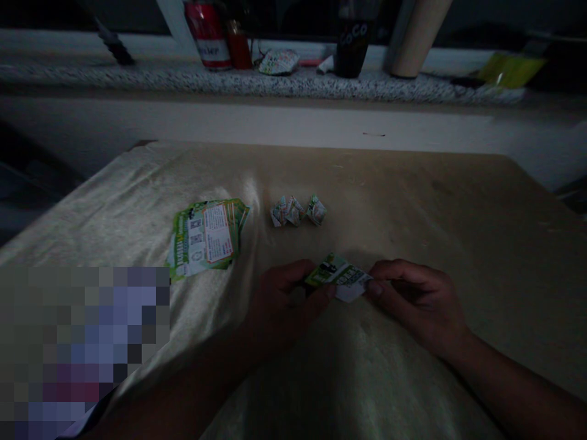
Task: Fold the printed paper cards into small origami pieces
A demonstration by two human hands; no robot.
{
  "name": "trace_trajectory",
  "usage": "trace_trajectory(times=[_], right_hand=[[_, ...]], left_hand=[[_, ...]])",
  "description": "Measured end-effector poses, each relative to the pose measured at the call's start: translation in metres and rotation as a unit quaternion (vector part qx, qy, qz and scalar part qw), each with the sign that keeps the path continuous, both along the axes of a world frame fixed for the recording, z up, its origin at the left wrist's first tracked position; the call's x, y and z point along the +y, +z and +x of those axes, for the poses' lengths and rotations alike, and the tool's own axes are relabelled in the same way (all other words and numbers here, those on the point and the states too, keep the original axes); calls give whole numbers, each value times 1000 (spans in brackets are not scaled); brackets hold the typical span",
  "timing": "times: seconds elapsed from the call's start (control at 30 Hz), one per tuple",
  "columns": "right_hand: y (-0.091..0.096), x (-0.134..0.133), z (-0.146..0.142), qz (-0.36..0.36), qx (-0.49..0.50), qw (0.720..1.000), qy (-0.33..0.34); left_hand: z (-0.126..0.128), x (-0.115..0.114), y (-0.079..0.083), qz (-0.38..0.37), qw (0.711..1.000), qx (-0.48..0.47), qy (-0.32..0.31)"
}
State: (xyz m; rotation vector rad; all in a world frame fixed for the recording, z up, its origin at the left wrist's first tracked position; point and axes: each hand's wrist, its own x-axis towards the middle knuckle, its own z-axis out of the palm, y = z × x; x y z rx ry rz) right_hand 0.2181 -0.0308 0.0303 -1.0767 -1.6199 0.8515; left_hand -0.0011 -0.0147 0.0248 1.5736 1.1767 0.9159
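Observation:
A small green and white printed paper (340, 278), partly folded, is held between both hands just above the cloth-covered table (435, 208). My left hand (287, 299) pinches its left end with thumb and fingers. At the paper's right end, my right hand (415, 302) grips it with curled fingers. Beyond the hands lie three small folded paper pieces (297, 211) in a row. A fanned stack of the same green printed leaflets (207, 237) lies to the left.
A speckled stone ledge (137, 76) runs along the back with a red can (208, 30), a small red bottle (238, 43), a dark cup (352, 43), a cardboard tube (417, 36) and a yellow packet (511, 70). The lower left is a blurred patch.

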Motion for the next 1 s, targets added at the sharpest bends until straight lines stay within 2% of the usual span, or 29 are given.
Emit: trace_trajectory(times=[0.17,0.37,0.53,0.67,0.8,1.0], right_hand=[[1,0,0,25,-1,1000,-18],[1,0,-2,20,-30,999,-16],[-5,-2,-5,25,-61,997,-34],[-2,-3,-6,34,-88,995,-35],[3,-2,-4,22,-90,996,-17],[0,-1,2,-81,-16,996,15]], left_hand=[[0,0,0,3,1000,8,-2],[0,0,-3,17,998,1,-54],[3,-1,-2,83,992,5,-98],[2,0,-1,110,989,38,-90],[-2,2,0,81,992,25,-90],[-2,1,-2,-4,997,-7,-77]])
